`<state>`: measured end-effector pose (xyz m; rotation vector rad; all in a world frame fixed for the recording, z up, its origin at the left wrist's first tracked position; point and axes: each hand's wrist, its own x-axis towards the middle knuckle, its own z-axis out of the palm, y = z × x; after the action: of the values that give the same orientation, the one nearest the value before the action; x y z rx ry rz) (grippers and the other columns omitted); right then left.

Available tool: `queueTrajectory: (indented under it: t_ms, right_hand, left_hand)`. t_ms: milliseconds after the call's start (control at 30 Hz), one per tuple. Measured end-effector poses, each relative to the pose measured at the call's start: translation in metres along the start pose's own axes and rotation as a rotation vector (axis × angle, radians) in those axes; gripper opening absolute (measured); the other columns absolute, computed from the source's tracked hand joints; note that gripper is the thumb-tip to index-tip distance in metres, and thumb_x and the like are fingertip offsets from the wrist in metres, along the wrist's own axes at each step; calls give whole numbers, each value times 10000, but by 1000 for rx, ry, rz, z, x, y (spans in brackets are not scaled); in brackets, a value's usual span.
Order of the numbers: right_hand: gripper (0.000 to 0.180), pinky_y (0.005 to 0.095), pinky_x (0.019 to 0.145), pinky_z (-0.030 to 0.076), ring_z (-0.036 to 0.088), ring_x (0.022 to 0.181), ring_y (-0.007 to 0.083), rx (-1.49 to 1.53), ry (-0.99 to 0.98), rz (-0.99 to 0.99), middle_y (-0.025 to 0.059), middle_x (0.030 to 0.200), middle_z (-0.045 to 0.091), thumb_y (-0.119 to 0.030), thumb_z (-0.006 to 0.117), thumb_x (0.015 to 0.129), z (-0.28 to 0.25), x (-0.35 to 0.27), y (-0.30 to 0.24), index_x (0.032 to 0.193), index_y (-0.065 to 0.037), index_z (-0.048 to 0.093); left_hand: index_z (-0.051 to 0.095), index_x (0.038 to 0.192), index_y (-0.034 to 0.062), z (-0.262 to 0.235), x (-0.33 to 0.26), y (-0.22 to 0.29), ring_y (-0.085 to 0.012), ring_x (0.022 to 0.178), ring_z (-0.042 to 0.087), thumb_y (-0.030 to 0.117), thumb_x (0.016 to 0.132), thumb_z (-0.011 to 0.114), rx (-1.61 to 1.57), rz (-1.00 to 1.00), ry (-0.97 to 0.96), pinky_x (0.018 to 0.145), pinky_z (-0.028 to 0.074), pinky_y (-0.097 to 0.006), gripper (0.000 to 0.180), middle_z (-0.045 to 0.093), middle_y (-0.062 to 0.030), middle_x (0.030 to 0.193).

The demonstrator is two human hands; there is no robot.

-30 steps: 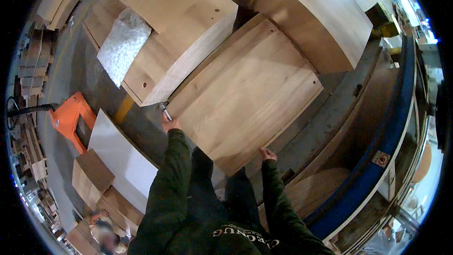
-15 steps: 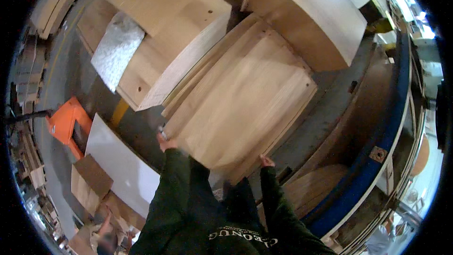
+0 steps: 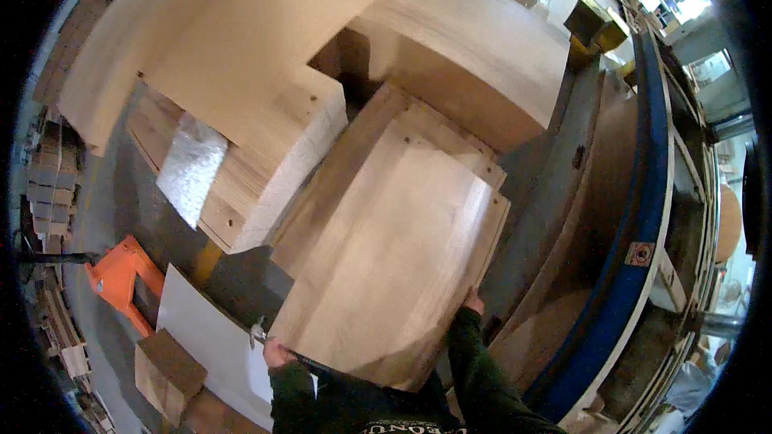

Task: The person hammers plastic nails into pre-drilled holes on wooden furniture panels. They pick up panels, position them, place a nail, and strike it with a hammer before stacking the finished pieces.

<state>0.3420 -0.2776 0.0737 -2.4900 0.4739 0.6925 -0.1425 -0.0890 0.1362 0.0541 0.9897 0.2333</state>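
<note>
A light wood panel (image 3: 386, 265) lies at an angle before me, its near end close to my body. My left hand (image 3: 279, 353) is closed on the panel's near left corner. Beside those fingers a small shiny metal piece (image 3: 257, 333) sticks out, too small to make out. On the panel's right edge, my right hand (image 3: 474, 302) is closed, with its fingertips partly hidden. Under the panel, other wood panels (image 3: 322, 207) show along its left and far sides.
Stacks of finished wood boards stand on the left (image 3: 265, 145) and at the far side (image 3: 474, 56). Bubble-wrap-like sheeting (image 3: 193, 169) lies on the left stack. An orange pallet jack (image 3: 121, 277) and a white board (image 3: 213, 345) are at lower left. A blue-edged conveyor or bench (image 3: 623, 261) runs along the right.
The top panel has slid toward my body, baring more of the panels beneath at its far end. Both hands have moved with it, and the whole view has shifted.
</note>
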Motion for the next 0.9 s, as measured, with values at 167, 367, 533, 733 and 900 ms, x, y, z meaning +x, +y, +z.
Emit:
queueTrajectory:
  t_ms: [167, 367, 533, 733, 900]
  right_hand:
    - [689, 386, 669, 428, 560, 777, 277, 244, -79, 32, 179, 866, 589, -576, 466, 710, -22, -66, -16, 904, 77, 574]
    - [614, 342, 708, 452, 564, 808, 247, 824, -239, -181, 167, 963, 566, -490, 426, 789, -35, -116, -57, 1161, -2, 408]
    - [452, 326, 709, 431, 548, 836, 247, 71, -47, -860, 164, 900, 579, -414, 384, 828, -85, -216, -240, 1031, -32, 516]
    - [349, 239, 618, 415, 535, 684, 140, 1038, -553, -1003, 72, 762, 593, -342, 519, 774, -97, -360, -459, 849, -10, 597]
    - [453, 352, 788, 402, 534, 915, 289, 181, -304, -1080, 133, 937, 582, -473, 398, 772, -47, -397, -545, 943, -103, 598]
  left_hand:
    - [437, 1051, -10, 153, -79, -6, -307, 874, 533, 107, 695, 565, -93, 1005, 493, 740, 450, -430, 396, 519, -158, 1007]
    - [446, 1029, -8, 149, -179, 53, -252, 851, 519, 55, 655, 568, 282, 1380, 302, 739, 423, -355, 398, 536, -147, 919]
    - [433, 1093, 17, 230, -256, 141, -253, 955, 480, 171, 711, 564, -26, 1623, 296, 814, 388, -378, 432, 492, -116, 1038]
    - [469, 1045, -43, 209, -279, 350, -220, 838, 517, 253, 778, 536, -140, 1560, -50, 699, 429, -338, 404, 501, -124, 1004]
    - [529, 937, -92, 241, -219, 468, -229, 771, 532, 331, 593, 711, 91, 1862, 778, 672, 424, -349, 575, 568, -164, 900]
